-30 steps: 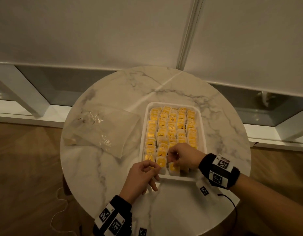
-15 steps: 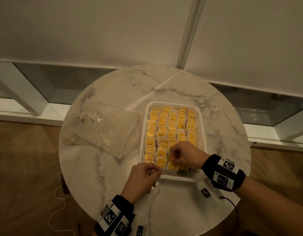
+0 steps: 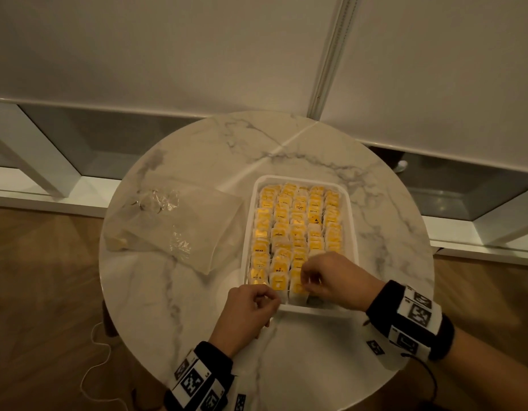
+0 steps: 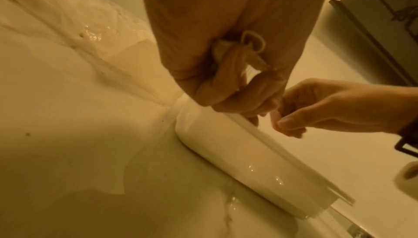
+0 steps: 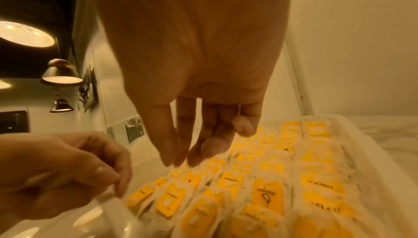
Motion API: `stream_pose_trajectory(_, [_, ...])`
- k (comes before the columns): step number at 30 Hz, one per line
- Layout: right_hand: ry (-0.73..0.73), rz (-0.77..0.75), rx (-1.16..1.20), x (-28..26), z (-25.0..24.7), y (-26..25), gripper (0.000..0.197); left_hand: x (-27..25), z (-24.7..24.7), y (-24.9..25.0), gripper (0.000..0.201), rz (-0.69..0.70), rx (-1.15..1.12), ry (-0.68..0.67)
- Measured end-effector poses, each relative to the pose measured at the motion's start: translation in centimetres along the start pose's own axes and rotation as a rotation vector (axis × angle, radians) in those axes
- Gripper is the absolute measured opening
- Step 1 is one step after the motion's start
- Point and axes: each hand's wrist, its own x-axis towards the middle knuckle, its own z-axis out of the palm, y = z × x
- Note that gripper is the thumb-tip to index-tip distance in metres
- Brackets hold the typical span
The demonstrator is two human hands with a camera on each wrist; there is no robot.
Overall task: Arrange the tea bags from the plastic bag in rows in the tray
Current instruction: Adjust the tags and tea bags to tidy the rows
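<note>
Where legible, "RELAX" on tags (image 3: 258, 250)

Your left hand (image 3: 250, 310) sits low, fingers curled, thumb and forefinger pinched together around something pale and crumpled. Your right hand (image 3: 330, 277) reaches in just beside it, palm down, fingers (image 5: 181, 145) hanging loosely bent. Both wrists wear black bands.

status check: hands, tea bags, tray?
Left hand grips tea bags at the tray near rim. Right hand over the nearest row, fingers down, empty. Tray nearly full. Nothing blocking.
</note>
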Motion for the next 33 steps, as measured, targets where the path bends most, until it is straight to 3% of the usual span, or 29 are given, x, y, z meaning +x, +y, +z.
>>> stream_pose_trajectory(3, [-0.215, 0.024, 0.032, -0.2, 1.0, -0.1, 0.017, -0.1, 0.3, -0.5, 0.006, 0.067, 0.115, 0.005])
stream_pose_trajectory(9, [-0.340, 0.132, 0.086, 2.3, 2.1, 0.7, 0.019, 0.1, 0.4, -0.9, 0.008, 0.086, 0.236, 0.002])
stream_pose_trajectory(20, [-0.248, 0.268, 0.212, 3.4, 2.4, 1.3, 0.017, 0.6, -0.3, -0.7, 0.005, 0.126, 0.236, -0.026])
stream_pose_trajectory(27, [-0.336, 0.224, 0.249, 3.0, 3.1, 0.4, 0.020, 0.6, -0.3, -0.5, 0.004, 0.139, 0.233, -0.025])
stream_pose_trajectory(33, [-0.271, 0.264, 0.222, 3.8, 3.4, 0.7, 0.017, 0.7, -0.4, -0.6, 0.005, 0.135, 0.234, -0.033])
